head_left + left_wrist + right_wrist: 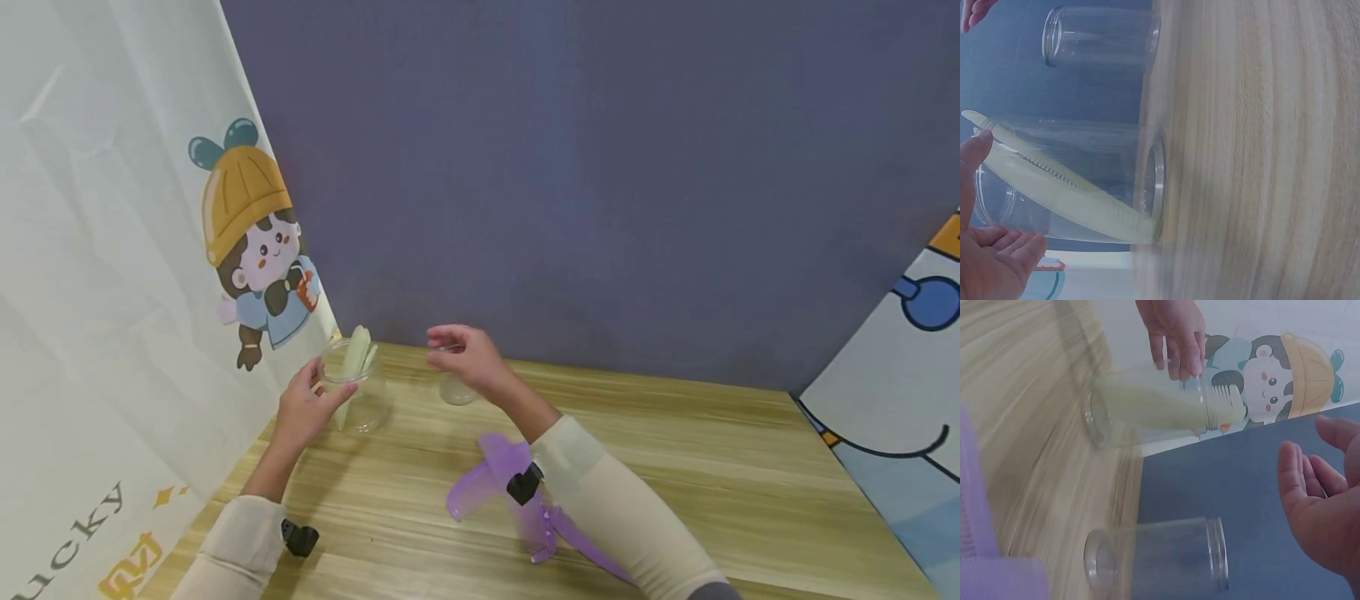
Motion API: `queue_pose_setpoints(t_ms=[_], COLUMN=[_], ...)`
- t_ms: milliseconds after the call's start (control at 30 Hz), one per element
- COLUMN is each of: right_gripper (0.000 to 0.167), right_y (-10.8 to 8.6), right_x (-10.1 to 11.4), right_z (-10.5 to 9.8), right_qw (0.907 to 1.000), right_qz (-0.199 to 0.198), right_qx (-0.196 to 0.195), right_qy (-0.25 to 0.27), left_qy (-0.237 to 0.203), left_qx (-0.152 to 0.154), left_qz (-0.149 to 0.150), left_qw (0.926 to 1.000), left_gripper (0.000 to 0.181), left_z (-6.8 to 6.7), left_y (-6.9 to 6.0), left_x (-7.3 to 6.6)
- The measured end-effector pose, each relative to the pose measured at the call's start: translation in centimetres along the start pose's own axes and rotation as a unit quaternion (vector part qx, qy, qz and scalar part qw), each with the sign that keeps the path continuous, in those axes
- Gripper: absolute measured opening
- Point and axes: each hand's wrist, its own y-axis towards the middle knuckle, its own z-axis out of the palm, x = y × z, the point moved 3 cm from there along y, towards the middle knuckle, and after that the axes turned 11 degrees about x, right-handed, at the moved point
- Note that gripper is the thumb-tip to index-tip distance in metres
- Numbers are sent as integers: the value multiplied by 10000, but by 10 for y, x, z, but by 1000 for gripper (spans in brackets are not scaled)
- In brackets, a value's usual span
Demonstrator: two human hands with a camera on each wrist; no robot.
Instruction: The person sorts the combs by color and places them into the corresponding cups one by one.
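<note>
My left hand (303, 410) holds a clear jar (367, 414) near its rim, thumb on one side and fingers on the other. Inside it lean pale green combs (1063, 190), tilted, their upper ends sticking out of the mouth. The jar stands upright on the table. A second clear jar (1160, 557) stands to its right, with nothing seen inside. My right hand (477, 364) hovers near the top of that second jar, fingers loosely bent and apart from it in the right wrist view. It holds nothing.
Purple combs (501, 471) lie in a crossed heap on the wooden table (405, 533), under my right forearm. A dark blue-grey panel (562, 183) rises behind the table. White printed sheets (112, 250) border the left and right sides.
</note>
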Motion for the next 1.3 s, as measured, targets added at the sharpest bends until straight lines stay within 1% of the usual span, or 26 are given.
queue_pose_setpoints(t_ms=[167, 267, 467, 633, 767, 867, 1000, 1167, 1300], right_gripper=[39, 38, 40, 40, 41, 41, 41, 44, 43], right_y=[-10, -16, -30, -43, -53, -62, -76, -98, -116], right_x=[-7, -13, -23, -29, -35, -41, -50, -58, -66], right_z=[-11, -18, -29, -39, -47, -55, -65, -77, -87], right_qw=[9997, 9995, 9991, 9983, 9973, 9962, 9943, 9916, 9853], right_qz=[53, 146, 333, 341, 391, 445, 568, 672, 844], right_qx=[31, 20, 25, 68, 100, 128, 224, 414, 566], right_qy=[-254, -271, -254, -459, -617, -737, -873, -1028, -1376], left_qy=[29, 57, 299, 546, 602, 579, 470, 281, 118], left_qx=[6, -12, -193, -355, -487, -633, -777, -766, -693], left_qz=[-30, -14, 28, 96, 169, 305, 601, 1008, 1240], left_qw=[10000, 10000, 9994, 9978, 9969, 9958, 9941, 9916, 9898], left_gripper=[94, 93, 89, 90, 88, 86, 82, 79, 75], left_z=[1, 1, 0, -3, -7, -8, -7, -2, 5], left_y=[-1, -1, -4, -7, -8, -8, -7, -6, -5], left_x=[0, -1, -4, -12, -21, -28, -38, -54, -67])
